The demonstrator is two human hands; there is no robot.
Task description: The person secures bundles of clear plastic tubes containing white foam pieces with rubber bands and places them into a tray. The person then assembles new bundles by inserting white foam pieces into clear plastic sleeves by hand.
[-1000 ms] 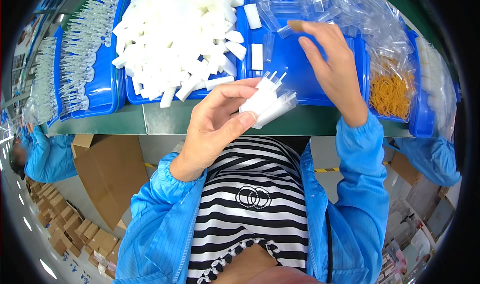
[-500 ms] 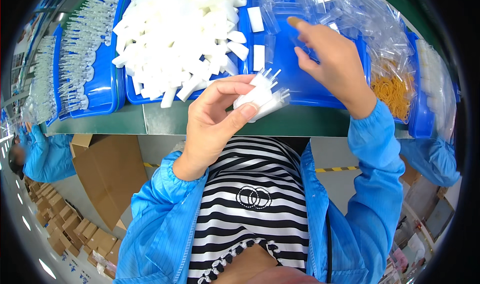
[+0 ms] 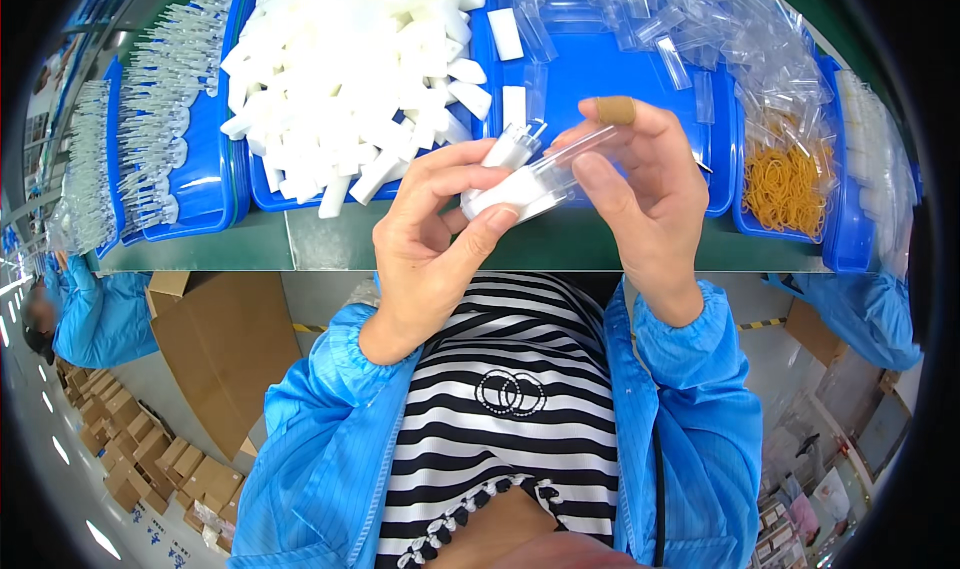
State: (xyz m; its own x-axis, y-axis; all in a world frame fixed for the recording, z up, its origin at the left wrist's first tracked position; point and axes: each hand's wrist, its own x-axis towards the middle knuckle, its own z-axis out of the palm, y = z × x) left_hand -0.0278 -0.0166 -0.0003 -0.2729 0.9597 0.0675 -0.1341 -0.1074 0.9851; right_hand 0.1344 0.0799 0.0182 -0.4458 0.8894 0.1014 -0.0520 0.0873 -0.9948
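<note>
My left hand point(image 3: 425, 239) is closed around a small bundle of white pieces point(image 3: 512, 189) with thin clear prongs sticking out of their ends. In my right hand point(image 3: 655, 194), a clear plastic sleeve point(image 3: 592, 145) is pinched between thumb and fingers. The sleeve's lower end meets one white piece in the bundle; how far it goes over that piece is hard to see. A brown bandage point(image 3: 615, 111) wraps one right finger. Both hands are above the front rim of a blue tray point(image 3: 575, 74), which has loose clear sleeves point(image 3: 660, 14) at its back.
Left of my hands, white wedge-like blocks point(image 3: 340, 79) heap over a blue tray. Rows of thin spiky white parts point(image 3: 175, 79) stand farther left. Yellow rubber bands point(image 3: 785, 189) lie at right. Below the green table edge point(image 3: 350, 249) stands a cardboard box point(image 3: 225, 339). A person point(image 3: 105, 314) is at far left.
My right hand has come back from over the sleeve tray toward my left hand, now with a clear sleeve. My left hand keeps its bundle and has hardly moved.
</note>
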